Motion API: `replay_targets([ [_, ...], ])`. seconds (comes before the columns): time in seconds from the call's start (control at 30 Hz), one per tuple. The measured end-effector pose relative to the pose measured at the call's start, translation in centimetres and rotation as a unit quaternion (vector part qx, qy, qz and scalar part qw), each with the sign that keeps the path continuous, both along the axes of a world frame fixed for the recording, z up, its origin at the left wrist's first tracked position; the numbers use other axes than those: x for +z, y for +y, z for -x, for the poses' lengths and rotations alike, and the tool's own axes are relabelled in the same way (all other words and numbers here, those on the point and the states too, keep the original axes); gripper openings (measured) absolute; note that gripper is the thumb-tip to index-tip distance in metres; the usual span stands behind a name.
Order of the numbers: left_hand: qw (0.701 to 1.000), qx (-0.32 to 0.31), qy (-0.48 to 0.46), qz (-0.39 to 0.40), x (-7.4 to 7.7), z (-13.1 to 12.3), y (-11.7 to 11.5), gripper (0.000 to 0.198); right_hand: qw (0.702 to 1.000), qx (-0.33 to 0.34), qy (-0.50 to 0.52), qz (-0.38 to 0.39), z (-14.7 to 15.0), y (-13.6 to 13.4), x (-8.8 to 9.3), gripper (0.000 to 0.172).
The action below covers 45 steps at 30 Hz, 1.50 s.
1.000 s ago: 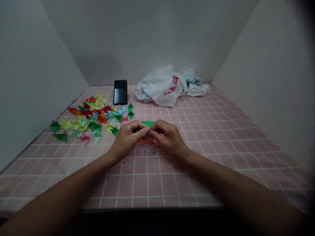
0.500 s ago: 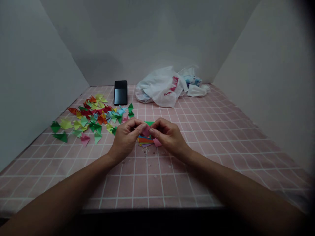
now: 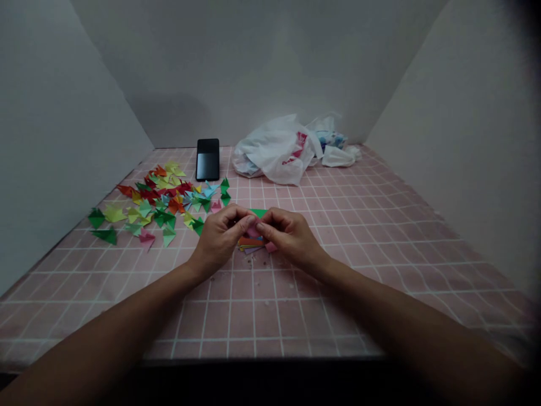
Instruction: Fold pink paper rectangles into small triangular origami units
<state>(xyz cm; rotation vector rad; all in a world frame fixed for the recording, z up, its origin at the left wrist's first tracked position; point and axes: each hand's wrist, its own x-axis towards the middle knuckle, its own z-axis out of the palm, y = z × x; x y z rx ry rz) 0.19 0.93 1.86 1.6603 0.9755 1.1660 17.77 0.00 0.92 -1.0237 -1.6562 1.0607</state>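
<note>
My left hand (image 3: pixel 218 239) and my right hand (image 3: pixel 289 237) meet at the fingertips, both pinching a small piece of pink paper (image 3: pixel 253 232). Just below my fingers lies a stack of coloured paper strips (image 3: pixel 251 243), partly hidden by my hands. A green paper sheet (image 3: pixel 258 212) shows beyond my fingers. To the left of my left hand spreads a pile of folded paper triangles (image 3: pixel 158 202) in green, red, yellow, blue and pink.
A black smartphone (image 3: pixel 207 159) lies at the back of the pink grid mat (image 3: pixel 253 318). A crumpled white plastic bag (image 3: pixel 274 152) sits to its right with more crumpled items behind it. Pale walls (image 3: pixel 76 113) enclose the left, back and right sides.
My hands have drawn slightly closer over the paper stack, covering more of it. The pink paper stays pinched between my fingertips. The triangles, phone and bag have not moved.
</note>
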Motion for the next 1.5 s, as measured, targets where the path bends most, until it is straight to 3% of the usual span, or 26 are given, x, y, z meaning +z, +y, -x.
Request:
replay_targets([
  [0.2, 0.999, -0.011, -0.04, 0.019, -0.5, -0.1, 0.2, 0.017, 1.0, 0.021, 0.013, 0.015, 0.1, 0.0, 0.0, 0.019],
  [0.4, 0.994, -0.025, -0.1, 0.045, -0.3, -0.4, -0.2, 0.034, 0.992, -0.008, 0.124, 0.012, 0.1, 0.3, -0.3, 0.014],
  [0.57, 0.994, -0.007, -0.083, 0.063, -0.5, -0.4, -0.3, 0.021, 0.984, 0.007, 0.175, 0.02, 0.3, 0.4, -0.7, 0.008],
  [0.9, 0.996, 0.023, -0.082, 0.04, -0.6, -0.4, -0.3, 0.017, 0.978, -0.013, 0.205, 0.022, 0.7, 0.2, -1.1, 0.003],
  [1.13, 0.989, 0.028, -0.116, 0.087, -0.6, -0.4, -0.5, 0.018, 0.982, -0.047, 0.184, -0.002, 1.0, -0.1, -1.2, 0.005],
  [1.5, 0.985, -0.011, -0.092, 0.148, -0.9, 0.0, 0.5, 0.022, 0.997, -0.017, 0.069, 0.004, -0.2, 0.6, -0.6, 0.018],
])
